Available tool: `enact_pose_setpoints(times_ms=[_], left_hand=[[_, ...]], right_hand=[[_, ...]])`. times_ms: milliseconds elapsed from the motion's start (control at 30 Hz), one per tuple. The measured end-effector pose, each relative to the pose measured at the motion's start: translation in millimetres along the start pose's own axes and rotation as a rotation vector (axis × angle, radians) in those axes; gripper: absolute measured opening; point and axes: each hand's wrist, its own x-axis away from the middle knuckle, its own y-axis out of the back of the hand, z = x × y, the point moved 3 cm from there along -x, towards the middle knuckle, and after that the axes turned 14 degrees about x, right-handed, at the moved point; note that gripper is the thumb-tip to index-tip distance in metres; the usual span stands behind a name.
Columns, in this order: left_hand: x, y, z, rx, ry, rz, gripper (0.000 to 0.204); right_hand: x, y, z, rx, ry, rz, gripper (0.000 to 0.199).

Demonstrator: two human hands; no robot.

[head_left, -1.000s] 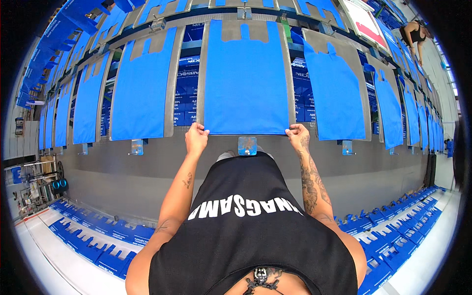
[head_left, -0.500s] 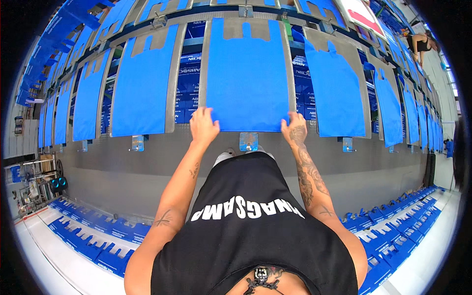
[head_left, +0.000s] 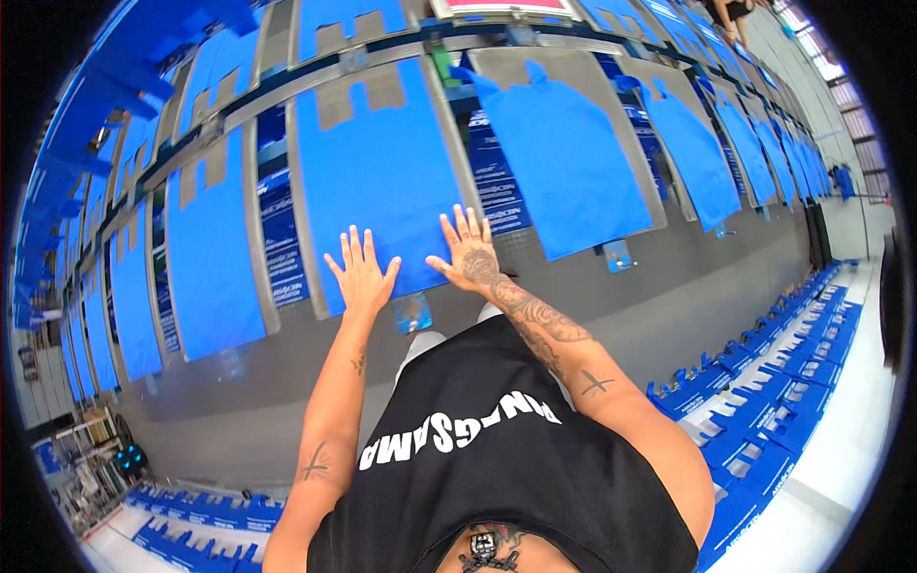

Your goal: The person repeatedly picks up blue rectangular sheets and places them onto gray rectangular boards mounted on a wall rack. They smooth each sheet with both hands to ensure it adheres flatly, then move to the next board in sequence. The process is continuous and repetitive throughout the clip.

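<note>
Head view. Blue bag (head_left: 382,181) at 11 o'clock from centre, smooth over its grey board (head_left: 386,93). Left hand (head_left: 363,277) at 9 o'clock, right hand (head_left: 469,258) just off centre at 12. Both palm-down over bag's lower end, fingers spread, gripping nothing; pressing or hovering, can't tell. My reading: this bag near done, 9 o'clock bag (head_left: 215,258) likewise flat; 1 o'clock bag (head_left: 564,172), askew, looks unfinished.

Before you, a flat bag (head_left: 382,172) lies on a board (head_left: 387,89), between a left-hand bag (head_left: 215,267) and a right-hand bag (head_left: 554,162). Behind them runs a far row (head_left: 353,11); more bags (head_left: 796,420) lie near right.
</note>
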Motion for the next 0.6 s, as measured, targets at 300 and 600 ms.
enact_pose_setpoints(times_ms=[300,600], left_hand=[[-27.1,-52.7,-75.3,-0.002,0.055,0.010,0.084],[-4.3,-55.1,-278.6,0.196,-0.327,0.131,0.076]], right_hand=[[21.0,88.0,-296.6,-0.193,-0.104,-0.248,0.082],[111.9,80.3,-490.0,0.078,0.199,0.255,0.090]])
